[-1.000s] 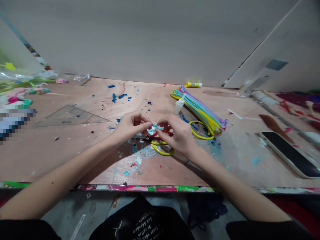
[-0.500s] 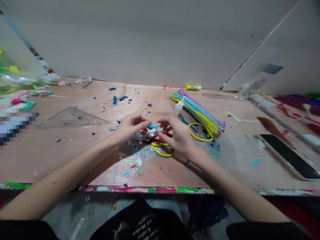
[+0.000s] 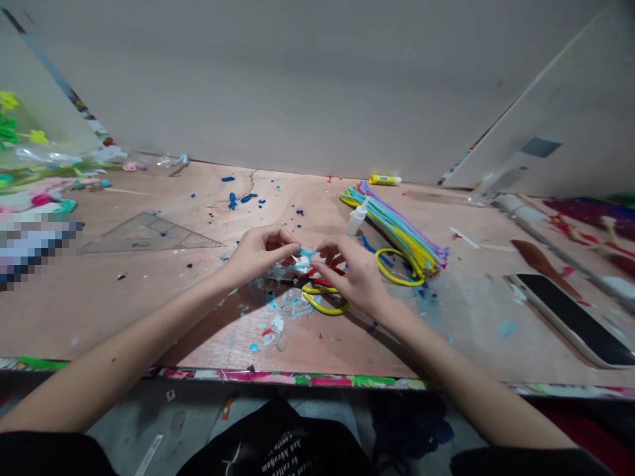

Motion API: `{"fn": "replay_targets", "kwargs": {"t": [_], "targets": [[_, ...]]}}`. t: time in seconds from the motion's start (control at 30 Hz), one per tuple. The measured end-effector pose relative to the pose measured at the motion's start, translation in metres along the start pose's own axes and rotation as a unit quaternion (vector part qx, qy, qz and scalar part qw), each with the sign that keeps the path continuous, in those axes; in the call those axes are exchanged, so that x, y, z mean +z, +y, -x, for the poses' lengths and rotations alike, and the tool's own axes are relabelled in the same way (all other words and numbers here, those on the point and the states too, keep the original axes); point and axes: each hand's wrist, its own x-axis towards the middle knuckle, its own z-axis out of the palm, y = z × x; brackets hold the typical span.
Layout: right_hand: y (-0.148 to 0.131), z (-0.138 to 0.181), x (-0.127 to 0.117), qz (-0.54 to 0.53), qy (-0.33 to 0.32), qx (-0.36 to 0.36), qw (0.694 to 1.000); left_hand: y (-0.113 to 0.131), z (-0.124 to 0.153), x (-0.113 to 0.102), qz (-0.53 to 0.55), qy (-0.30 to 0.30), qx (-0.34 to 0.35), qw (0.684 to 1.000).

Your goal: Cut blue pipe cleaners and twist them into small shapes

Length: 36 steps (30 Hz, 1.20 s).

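Above yellow-handled scissors, ragged sky-blue scrap, pinched by left hand, right hand

Plywood bench w/ clear plastic set square on the left, bundle of pastel pipe cleaners w/ small white glue bottle right beside it, yellow glue stick by the wall, plus brown spatula just above a black-screen phone on the right.

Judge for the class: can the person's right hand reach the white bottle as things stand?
Probably yes: the right hand lies close to the white bottle, with nothing standing between them. Its fingers seem to be on the small blue piece, though, and would have to leave it first.
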Motion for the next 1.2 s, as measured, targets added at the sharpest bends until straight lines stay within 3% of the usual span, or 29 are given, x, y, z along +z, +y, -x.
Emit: {"fn": "replay_targets", "kwargs": {"t": [0.63, 0.83, 1.03, 1.2], "targets": [[0.004, 0.000, 0.000, 0.018, -0.003, 0.010, 1.000, -0.002, -0.003, -0.003, -0.002, -0.004, -0.014, 1.000], [0.014, -0.005, -0.006, 0.078, -0.007, 0.005, 0.997, -0.004, -0.014, -0.033, -0.104, -0.030, -0.023, 0.994], [0.023, -0.007, -0.011, 0.147, -0.050, 0.006, 0.988, -0.015, -0.024, -0.071, -0.248, -0.056, 0.007, 0.967], [0.028, -0.006, -0.010, 0.175, -0.068, 0.012, 0.982, -0.018, -0.028, -0.088, -0.295, -0.071, -0.010, 0.953]]}}
